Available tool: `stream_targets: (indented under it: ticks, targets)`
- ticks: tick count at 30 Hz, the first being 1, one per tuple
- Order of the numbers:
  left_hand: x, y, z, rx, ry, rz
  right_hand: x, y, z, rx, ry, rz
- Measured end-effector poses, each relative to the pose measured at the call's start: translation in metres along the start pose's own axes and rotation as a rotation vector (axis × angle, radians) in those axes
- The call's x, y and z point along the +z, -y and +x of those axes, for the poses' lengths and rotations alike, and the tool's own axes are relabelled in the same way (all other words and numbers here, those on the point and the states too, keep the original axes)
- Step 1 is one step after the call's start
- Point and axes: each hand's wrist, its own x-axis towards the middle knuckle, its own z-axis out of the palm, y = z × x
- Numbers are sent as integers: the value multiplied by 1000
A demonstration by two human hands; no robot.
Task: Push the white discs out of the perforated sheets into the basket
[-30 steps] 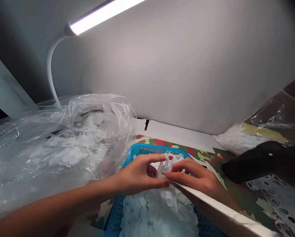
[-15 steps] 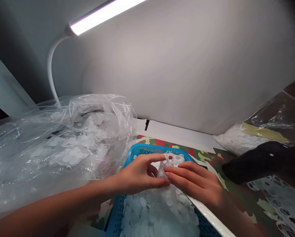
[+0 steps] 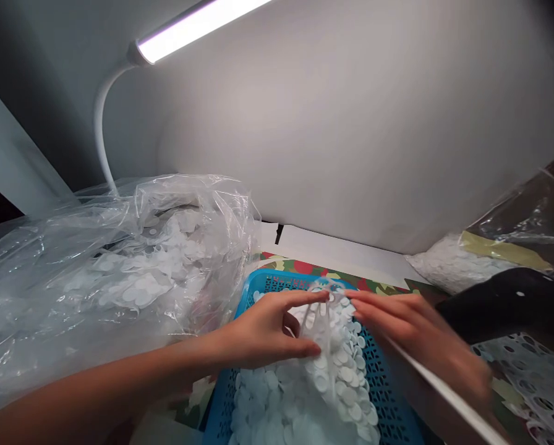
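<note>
Over a blue perforated basket (image 3: 247,293) full of small white discs (image 3: 351,377), my left hand (image 3: 272,327) grips a thin, see-through perforated sheet (image 3: 321,334) between thumb and fingers. The sheet hangs down over the discs, its lower part blurred. My right hand (image 3: 411,334) is at the sheet's upper right edge, fingers together and nearly straight, slightly smeared by motion. Whether its fingertips pinch the sheet is hard to tell; its thumb is hidden. A long white strip (image 3: 448,395) runs under my right hand, across the basket's right side.
On the left lies a large clear plastic bag (image 3: 142,278) of white pieces. A lamp (image 3: 103,123) arches above. A black object (image 3: 494,303), a punched sheet (image 3: 532,377) and another filled bag (image 3: 448,259) are on the right, over a patterned cloth (image 3: 300,267).
My right hand has moved right, away from my left hand, uncovering more discs. The sheet is stretched differently between the hands. The white strip has shifted right, and the view has shifted slightly.
</note>
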Motion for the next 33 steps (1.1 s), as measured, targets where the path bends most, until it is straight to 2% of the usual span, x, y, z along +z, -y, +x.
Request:
stream_targets:
  ticks: [2, 4, 9, 13, 18, 23, 33]
  targets:
    - [-1, 0, 0, -33, 0, 30, -10, -3, 1, 75, -61, -113]
    - [-2, 1, 0, -45, -11, 27, -19, -7, 3, 124, -60, -149]
    - [-1, 2, 1, 9, -28, -36, -19, -14, 3, 25, 209, 72]
    - [-1, 2, 1, 38, -34, -58, -9, -9, 3, 98, 325, 141]
    - [-1, 3, 0, 63, -33, -61, 3, 1, 5, 174, 354, 271]
    - [-1, 4, 0, 70, -23, -65, 11, 4, 7, 136, 351, 263]
    - [-1, 3, 1, 81, -21, -57, 12, 4, 3, 69, 362, 214]
